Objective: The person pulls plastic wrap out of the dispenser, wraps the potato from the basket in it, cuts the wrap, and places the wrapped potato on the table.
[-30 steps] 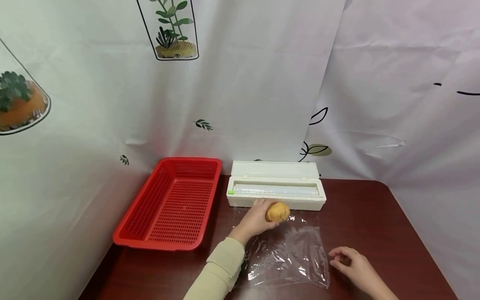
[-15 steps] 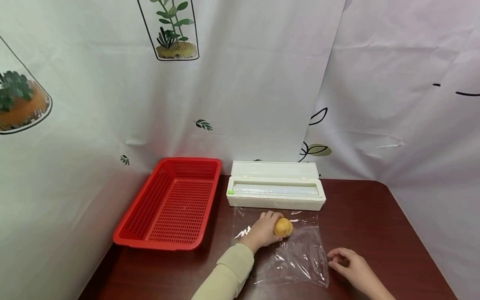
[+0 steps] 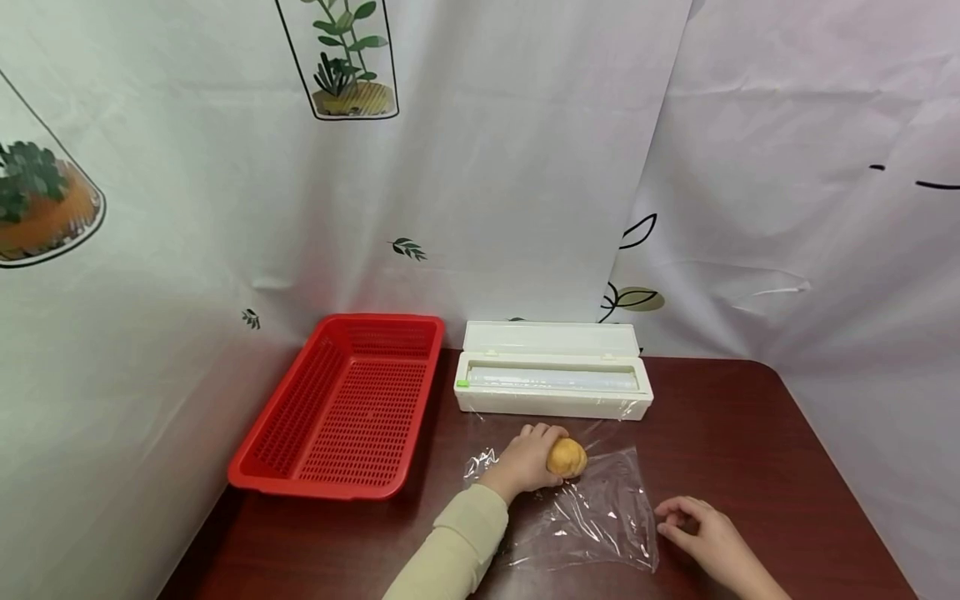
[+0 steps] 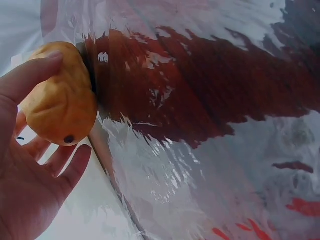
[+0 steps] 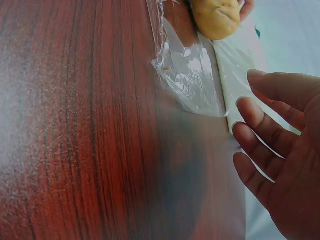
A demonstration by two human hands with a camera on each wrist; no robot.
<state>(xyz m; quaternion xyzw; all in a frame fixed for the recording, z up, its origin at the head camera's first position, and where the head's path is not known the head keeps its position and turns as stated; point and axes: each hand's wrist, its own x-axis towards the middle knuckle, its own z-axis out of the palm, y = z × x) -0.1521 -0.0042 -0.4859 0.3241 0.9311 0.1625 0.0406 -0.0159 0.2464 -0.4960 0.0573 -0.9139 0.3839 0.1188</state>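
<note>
My left hand [image 3: 525,460] grips a lumpy yellow-orange fruit [image 3: 567,458]; its exact kind is unclear. In the left wrist view the thumb lies across the fruit [image 4: 62,95], which has a small dark spot at one end. Under it, a crinkled sheet of clear cling film [image 3: 600,508] lies over the table, reaching up to the white cling film dispenser [image 3: 555,405]. Just off the film's right edge is my right hand [image 3: 705,533], fingers loosely bent. The right wrist view shows nothing between its thumb and fingers [image 5: 250,112].
At the left stands a red perforated plastic basket [image 3: 262,425]. The dispenser's lid [image 3: 551,337] is raised, with a film roll [image 3: 555,379] inside. A dark reddish wooden table [image 3: 750,450] carries everything, and patterned white curtains [image 3: 510,167] hang behind.
My left hand has come nearer and slightly to the right with the fruit, lowering it onto the film. The film's far part has bunched toward the hand. My right hand has hardly moved.
</note>
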